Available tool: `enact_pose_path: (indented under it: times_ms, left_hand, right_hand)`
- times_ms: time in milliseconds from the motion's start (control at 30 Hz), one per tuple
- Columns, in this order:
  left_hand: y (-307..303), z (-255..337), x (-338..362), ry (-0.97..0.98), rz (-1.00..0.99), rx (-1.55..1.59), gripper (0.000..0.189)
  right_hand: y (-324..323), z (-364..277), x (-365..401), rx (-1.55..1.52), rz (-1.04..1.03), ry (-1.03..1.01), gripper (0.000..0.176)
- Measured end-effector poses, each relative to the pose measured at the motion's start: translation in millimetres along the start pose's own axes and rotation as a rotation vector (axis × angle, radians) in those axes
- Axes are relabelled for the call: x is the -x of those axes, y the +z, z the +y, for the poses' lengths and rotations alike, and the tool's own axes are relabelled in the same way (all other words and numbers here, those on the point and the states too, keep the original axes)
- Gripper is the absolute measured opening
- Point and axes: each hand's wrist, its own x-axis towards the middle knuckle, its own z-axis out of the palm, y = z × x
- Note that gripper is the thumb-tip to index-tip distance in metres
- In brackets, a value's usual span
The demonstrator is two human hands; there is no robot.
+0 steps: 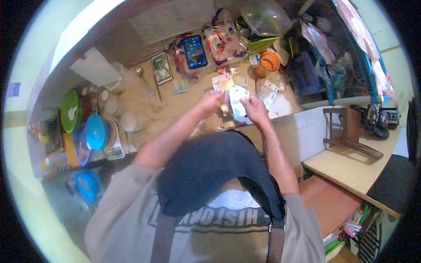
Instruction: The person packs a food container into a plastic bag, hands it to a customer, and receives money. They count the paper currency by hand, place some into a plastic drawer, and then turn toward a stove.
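Note:
Over the front of the table, my right hand [256,110] is closed on pale blue and white banknotes [238,100], its thumb on top of them. My left hand [210,104] is pinched at the edge of an orange-brown banknote [225,108], just left of the blue ones. Beyond my fingers lie more banknotes [222,82], spread on the tabletop. Another pile of banknotes [267,91] lies right of my right hand. A small pale note or paper [180,86] is farther left. The fingertips are small and partly blurred.
A lit phone [194,51] lies on plastic packaging at the back, with a second phone [162,68] and spoons [141,79] to its left. An orange-lidded jar [268,63] stands at right. Blue [97,132] and green [71,111] bowls crowd the left. A wooden stand [351,133] is far right.

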Motion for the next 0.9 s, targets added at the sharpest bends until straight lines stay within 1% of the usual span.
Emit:
enact_pose_path:
  times_ms: [33,100,133,167,233,267,300,367,400,433,500,533,600,633,700,733,767,833,867,900]
  left_hand:
    - [2,1,3,0.002,0.003,-0.003,0.029]
    - [10,6,16,-0.112,-0.025,0.038,0.032]
    - [14,10,25,-0.073,-0.066,0.016,0.029]
    - [14,8,28,-0.068,-0.063,0.017,0.029]
    - [15,3,32,0.117,-0.007,-0.277,0.022]
    - [20,4,36,0.138,0.060,-0.250,0.018]
    - [20,3,35,0.141,0.063,-0.249,0.018]
    - [9,-5,27,0.155,0.154,-0.132,0.018]
    - [3,-7,25,0.139,0.171,-0.130,0.018]
    - [6,-5,27,0.139,0.173,-0.131,0.018]
    - [17,2,30,0.154,0.285,-0.157,0.020]
    - [19,1,31,0.154,0.285,-0.159,0.020]
    - [22,0,32,0.240,0.290,-0.188,0.020]
    - [18,-1,31,0.236,0.284,-0.191,0.020]
    - [8,-9,24,0.193,0.360,-0.214,0.022]
    - [19,-3,28,0.261,0.348,-0.185,0.025]
    - [5,-12,15,0.274,0.390,-0.248,0.032]
    - [-22,-19,6,0.232,0.456,-0.451,0.038]
    - [-27,-16,7,0.231,0.447,-0.450,0.038]
    - [-32,-14,9,0.255,0.513,-0.630,0.039]
  right_hand:
    - [9,4,-6,-0.002,-0.003,-0.003,0.022]
    - [27,25,-24,-0.100,0.058,-0.204,0.021]
    - [30,23,-27,0.001,0.064,-0.200,0.021]
    - [31,22,-27,0.003,0.060,-0.204,0.021]
    - [34,17,-24,0.162,0.085,-0.168,0.028]
    - [38,27,-33,0.157,0.038,-0.169,0.025]
    - [41,39,-37,0.158,0.035,-0.172,0.025]
    - [48,29,-22,-0.112,-0.023,-0.247,0.015]
    - [41,-9,5,0.046,0.022,-0.307,0.012]
    - [45,-1,4,0.045,0.020,-0.307,0.012]
    - [52,18,-4,-0.501,-0.116,-0.181,0.017]
    - [52,19,-3,-0.502,-0.116,-0.181,0.017]
    - [51,20,-2,-0.435,-0.076,-0.034,0.020]
    - [53,26,-6,-0.439,-0.069,-0.034,0.020]
    - [55,43,-12,-0.089,0.130,-0.114,0.022]
    - [52,26,1,-0.178,0.128,-0.123,0.025]
    - [51,29,2,-0.098,0.187,-0.184,0.027]
    - [29,34,3,0.043,0.295,-0.139,0.036]
    - [11,38,6,0.105,0.476,-0.098,0.042]
    - [-10,42,9,0.170,0.653,-0.056,0.048]
